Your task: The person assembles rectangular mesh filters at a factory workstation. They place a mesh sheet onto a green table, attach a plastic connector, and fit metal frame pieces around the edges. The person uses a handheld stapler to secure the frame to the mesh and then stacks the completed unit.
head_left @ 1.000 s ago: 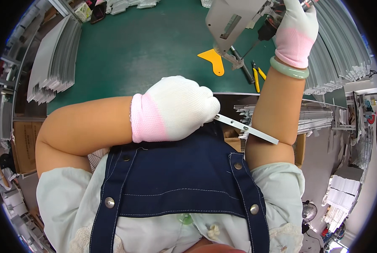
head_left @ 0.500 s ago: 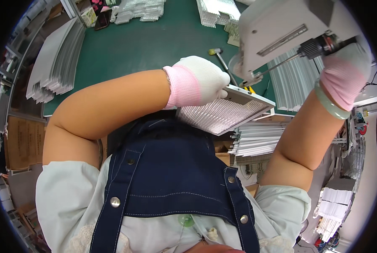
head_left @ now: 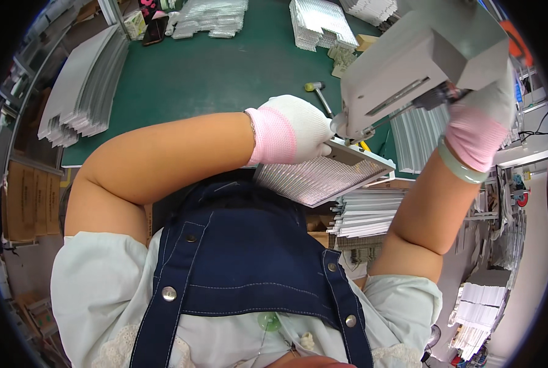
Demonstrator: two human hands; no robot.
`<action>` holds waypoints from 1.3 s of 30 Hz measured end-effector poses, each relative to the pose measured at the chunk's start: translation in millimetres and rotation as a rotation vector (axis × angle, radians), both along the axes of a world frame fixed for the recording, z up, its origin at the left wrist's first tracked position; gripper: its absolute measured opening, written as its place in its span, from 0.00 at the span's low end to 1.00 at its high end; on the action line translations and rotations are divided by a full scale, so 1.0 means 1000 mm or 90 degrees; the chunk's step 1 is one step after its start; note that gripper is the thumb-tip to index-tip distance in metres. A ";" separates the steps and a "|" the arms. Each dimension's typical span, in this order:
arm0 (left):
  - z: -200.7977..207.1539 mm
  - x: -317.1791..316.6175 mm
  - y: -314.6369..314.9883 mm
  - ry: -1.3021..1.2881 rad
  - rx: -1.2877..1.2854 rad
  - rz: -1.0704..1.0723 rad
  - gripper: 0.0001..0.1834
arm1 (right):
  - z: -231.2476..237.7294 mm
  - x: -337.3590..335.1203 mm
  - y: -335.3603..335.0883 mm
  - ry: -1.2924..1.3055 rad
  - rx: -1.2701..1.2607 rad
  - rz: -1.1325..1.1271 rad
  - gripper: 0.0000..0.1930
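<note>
My left hand (head_left: 304, 129), in a white knit glove with a pink cuff, is closed on the upper edge of a framed metal mesh filter panel (head_left: 314, 178). The panel tilts toward me at the table's front edge. My right hand (head_left: 485, 113), gloved the same way, is wrapped round the rear of a bulky light-grey power tool (head_left: 402, 67) with a thin metal rod. That tool's tip sits at the panel's upper edge, just right of my left fingers; whether it touches is hard to tell. The tool's housing partly hides my right fingers.
A small hammer (head_left: 317, 92) lies on the green tabletop (head_left: 176, 80) beyond my left hand. Stacked pale panels stand at the left (head_left: 87, 92) and right (head_left: 418, 138). Silvery mesh stacks (head_left: 209, 18) and a phone (head_left: 155, 30) lie at the back. White frame strips (head_left: 369, 214) are piled below the table edge.
My right hand has brought the power tool lower and left, its tip now closer to the panel's upper edge. My left hand keeps its hold on the panel. The whole view has shifted slightly.
</note>
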State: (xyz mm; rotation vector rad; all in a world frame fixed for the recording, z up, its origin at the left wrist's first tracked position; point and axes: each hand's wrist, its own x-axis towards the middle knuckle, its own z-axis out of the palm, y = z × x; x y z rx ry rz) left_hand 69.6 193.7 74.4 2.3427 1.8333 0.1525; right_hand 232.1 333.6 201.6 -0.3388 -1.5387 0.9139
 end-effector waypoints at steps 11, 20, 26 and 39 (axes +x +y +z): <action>-0.021 -0.004 0.003 -0.068 0.083 -0.067 0.16 | -0.033 -0.035 -0.016 0.161 -0.267 0.214 0.15; -0.028 -0.007 0.008 -0.073 0.067 -0.064 0.15 | -0.033 -0.040 -0.032 0.154 -0.198 0.222 0.14; -0.030 -0.007 0.010 -0.084 0.117 -0.091 0.16 | -0.022 -0.040 -0.047 0.151 -0.125 0.220 0.14; 0.054 -0.029 -0.060 -0.141 0.024 -0.047 0.08 | 0.036 -0.046 0.069 -0.060 -0.100 0.061 0.11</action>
